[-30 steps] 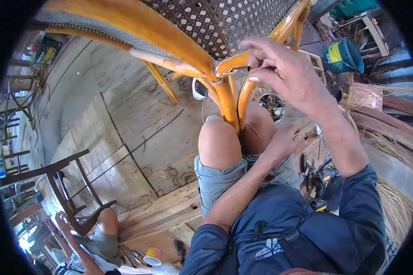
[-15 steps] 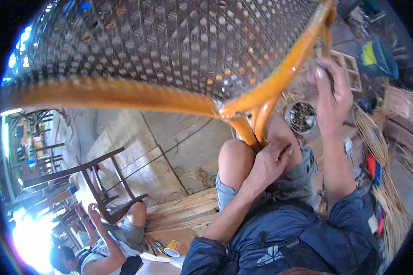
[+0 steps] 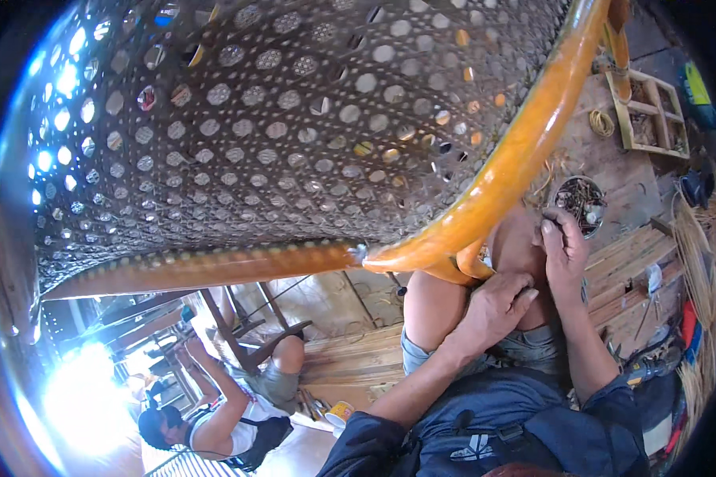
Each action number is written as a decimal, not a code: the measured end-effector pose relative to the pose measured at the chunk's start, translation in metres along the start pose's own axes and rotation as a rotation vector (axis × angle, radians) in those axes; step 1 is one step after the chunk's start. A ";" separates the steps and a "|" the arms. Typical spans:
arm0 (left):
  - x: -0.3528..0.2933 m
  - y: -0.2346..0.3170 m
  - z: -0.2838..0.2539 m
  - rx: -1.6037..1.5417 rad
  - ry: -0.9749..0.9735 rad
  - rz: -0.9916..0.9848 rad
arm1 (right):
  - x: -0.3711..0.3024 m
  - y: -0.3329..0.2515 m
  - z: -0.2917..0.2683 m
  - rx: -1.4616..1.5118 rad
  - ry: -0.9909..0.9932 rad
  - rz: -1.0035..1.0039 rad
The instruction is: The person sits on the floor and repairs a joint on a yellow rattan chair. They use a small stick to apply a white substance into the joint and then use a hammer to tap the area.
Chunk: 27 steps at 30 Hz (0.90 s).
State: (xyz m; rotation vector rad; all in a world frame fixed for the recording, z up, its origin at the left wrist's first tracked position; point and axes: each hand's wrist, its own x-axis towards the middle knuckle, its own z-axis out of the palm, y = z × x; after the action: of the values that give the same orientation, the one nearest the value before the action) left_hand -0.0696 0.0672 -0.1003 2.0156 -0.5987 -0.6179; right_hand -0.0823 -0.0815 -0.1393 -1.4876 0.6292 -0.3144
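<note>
A large cane-woven furniture piece fills the upper part of the view. Its dark mesh panel [image 3: 294, 135] is full of small holes, and a glossy orange-brown frame [image 3: 501, 183] edges it. Two frame parts meet at a corner joint above my knees. Just below that corner, my left hand [image 3: 497, 310] is closed over my lap, beside a short curved frame piece [image 3: 473, 261]; what its fingers hold is hidden. My right hand [image 3: 566, 253] is raised to the right of it, thumb and fingers pinched together. Anything in that pinch is too small to make out.
Beyond my right hand stands a round container [image 3: 585, 199] of small scraps, with a divided wooden tray [image 3: 648, 119] farther off. Long cane strands [image 3: 696, 262] lie at the right. A co-worker [image 3: 239, 413] sits at lower left beside a dark chair frame [image 3: 231, 330]. A yellow cup [image 3: 340, 413] stands nearby.
The woven piece has come lower and shows larger in view. My right hand has dropped from beside the upper frame to near my left hand, which stays by the corner. The view has shifted too.
</note>
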 end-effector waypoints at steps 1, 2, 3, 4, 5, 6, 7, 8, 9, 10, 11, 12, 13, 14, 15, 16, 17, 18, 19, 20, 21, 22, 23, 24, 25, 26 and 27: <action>0.000 0.001 0.001 0.005 0.007 0.002 | -0.005 0.000 -0.004 0.024 -0.008 -0.004; 0.000 0.002 0.003 0.010 0.014 0.005 | -0.008 0.003 -0.009 0.058 -0.009 -0.029; -0.001 0.001 0.005 0.026 0.018 0.013 | -0.012 0.003 -0.013 0.063 0.010 -0.020; -0.001 -0.001 0.006 0.041 0.026 0.027 | -0.015 0.001 -0.018 0.067 0.028 -0.018; -0.002 -0.003 0.007 0.055 0.035 0.041 | -0.020 -0.002 -0.023 0.069 0.046 -0.016; -0.002 -0.004 0.009 0.014 0.021 0.020 | -0.026 -0.005 -0.032 0.034 0.045 0.017; -0.003 -0.004 0.010 0.028 0.027 0.028 | -0.033 -0.007 -0.039 0.039 0.075 0.043; -0.004 -0.005 0.011 0.040 0.033 0.036 | -0.040 -0.007 -0.046 0.045 0.106 0.069; -0.006 -0.004 0.012 0.052 0.038 0.044 | -0.047 -0.004 -0.053 0.049 0.137 0.095; -0.007 -0.001 0.010 0.059 0.022 0.052 | -0.056 0.007 -0.062 0.026 0.186 0.066; -0.010 -0.001 0.011 0.086 0.030 0.078 | -0.066 0.009 -0.072 0.041 0.180 0.066; -0.013 -0.003 0.012 0.112 0.038 0.104 | -0.076 0.010 -0.082 0.055 0.174 0.066; -0.015 -0.005 0.013 0.141 0.053 0.129 | -0.085 0.010 -0.091 0.072 0.161 0.064; -0.017 -0.008 0.016 0.201 0.088 0.184 | -0.094 0.011 -0.099 0.084 0.167 0.034; -0.021 -0.010 0.018 0.196 0.100 0.180 | -0.106 0.012 -0.107 0.061 0.195 0.041; -0.022 -0.009 0.019 0.190 0.110 0.180 | -0.116 0.014 -0.115 0.039 0.226 0.045; -0.024 -0.007 0.019 0.185 0.120 0.180 | -0.125 0.017 -0.122 0.018 0.257 0.049; -0.027 -0.005 0.018 0.185 0.095 0.146 | -0.134 0.022 -0.129 0.055 0.294 0.082; -0.030 -0.005 0.018 0.191 0.109 0.151 | -0.143 0.028 -0.137 0.052 0.282 0.081; -0.033 -0.008 0.021 0.191 0.115 0.157 | -0.153 0.034 -0.148 0.044 0.278 0.084; -0.037 -0.011 0.023 0.193 0.120 0.163 | -0.162 0.042 -0.157 0.037 0.276 0.087; -0.041 -0.011 0.026 0.227 0.119 0.174 | -0.170 0.044 -0.163 0.055 0.311 0.097; -0.043 -0.012 0.028 0.243 0.129 0.187 | -0.178 0.043 -0.171 0.001 0.331 0.120; -0.044 -0.012 0.029 0.260 0.137 0.202 | -0.184 0.041 -0.179 -0.052 0.354 0.144; -0.044 -0.010 0.030 0.277 0.141 0.218 | -0.189 0.032 -0.183 -0.103 0.380 0.172; -0.043 0.003 0.029 0.324 0.094 0.168 | -0.194 0.020 -0.190 -0.148 0.401 0.237; -0.041 0.009 0.027 0.320 0.092 0.126 | -0.194 0.027 -0.200 -0.267 0.435 0.140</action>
State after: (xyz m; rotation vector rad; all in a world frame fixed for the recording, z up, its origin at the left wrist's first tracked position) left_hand -0.1195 0.0719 -0.0975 2.2676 -0.8022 -0.3686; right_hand -0.3567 -0.1345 -0.1204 -1.6303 1.1546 -0.4645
